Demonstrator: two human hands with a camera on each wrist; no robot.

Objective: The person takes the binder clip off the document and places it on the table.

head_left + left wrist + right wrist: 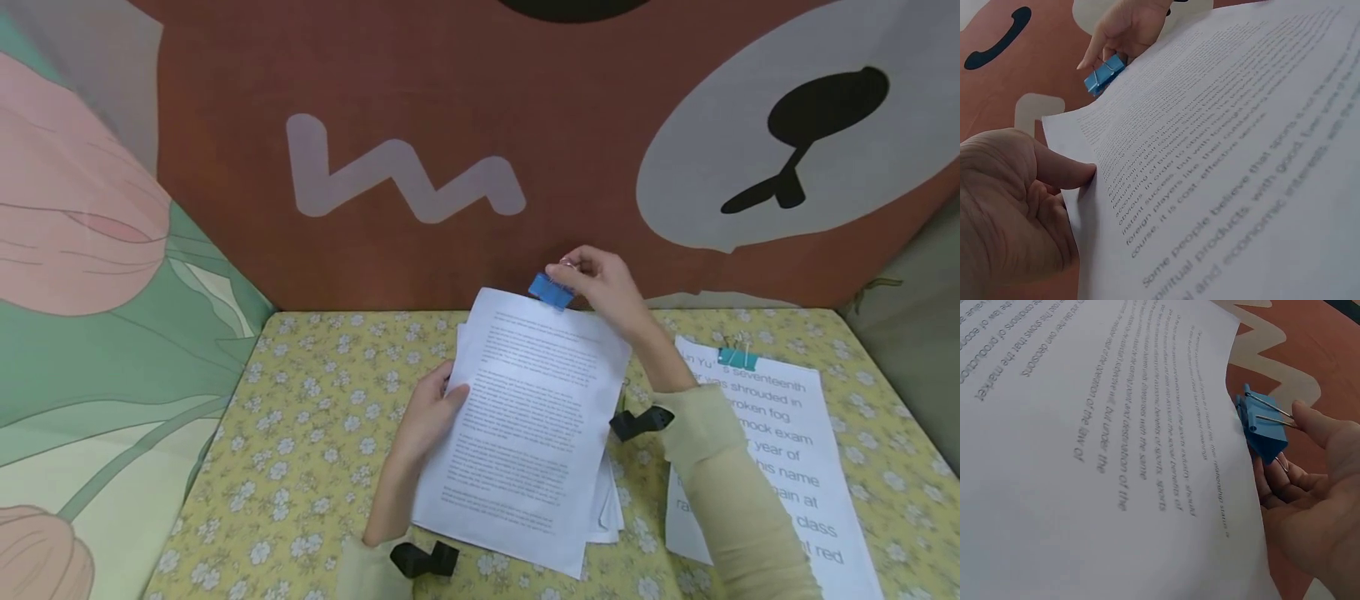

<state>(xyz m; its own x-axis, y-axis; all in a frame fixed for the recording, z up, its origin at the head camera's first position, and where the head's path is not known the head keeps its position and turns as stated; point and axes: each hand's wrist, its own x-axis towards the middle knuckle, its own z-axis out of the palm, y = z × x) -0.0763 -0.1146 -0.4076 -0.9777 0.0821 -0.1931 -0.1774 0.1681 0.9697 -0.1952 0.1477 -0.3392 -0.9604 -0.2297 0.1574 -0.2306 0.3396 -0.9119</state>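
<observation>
My left hand (432, 414) pinches the left edge of some printed sheets (517, 417), thumb on the front and fingers behind. The sheets are held up at a tilt above the table. At their top edge, my right hand (603, 287) holds a blue binder clip (551, 290) by its wire handles. In the right wrist view the thumb presses one handle of the clip (1265, 425), with the other fingers behind it. The clip's mouth is right at the paper's edge. Fingers of the left hand (1016, 200) are partly hidden behind the paper.
More sheets (606, 508) lie under the held ones on the flowered tablecloth (315, 433). To the right lies a large-print stack (787, 467) with a teal binder clip (738, 358) on its top edge, partly covered by the right sleeve. A brown patterned backdrop (420, 267) rises behind the table.
</observation>
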